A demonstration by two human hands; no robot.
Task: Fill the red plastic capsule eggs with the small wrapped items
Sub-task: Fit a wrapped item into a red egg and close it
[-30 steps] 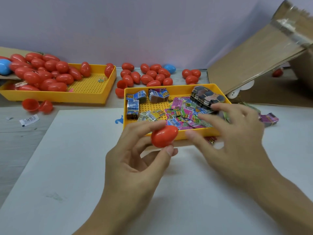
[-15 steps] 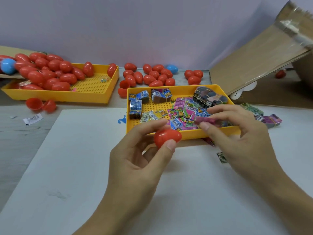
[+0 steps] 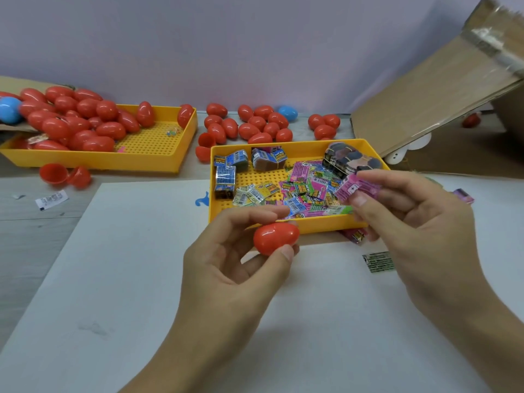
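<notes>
My left hand (image 3: 226, 268) pinches a closed red capsule egg (image 3: 275, 238) between thumb and fingers, just in front of the near yellow tray (image 3: 326, 226). That tray holds several small wrapped items (image 3: 306, 191) in pink, green and blue. My right hand (image 3: 419, 222) is raised over the tray's right end and pinches a pink wrapped item (image 3: 354, 188) between thumb and fingertips. Hand and egg are apart from the pink item.
A second yellow tray (image 3: 158, 160) at the back left holds many red eggs (image 3: 85, 120). More red eggs (image 3: 255, 126) and a blue one (image 3: 287, 113) lie by the wall. Open egg halves (image 3: 61, 174) lie left. A cardboard box flap (image 3: 442, 89) rises at right. A loose green wrapper (image 3: 378, 262) lies on the white sheet.
My right hand reached into the near tray, took a pink wrapped item and lifted it above the tray. My left hand kept the red egg almost still.
</notes>
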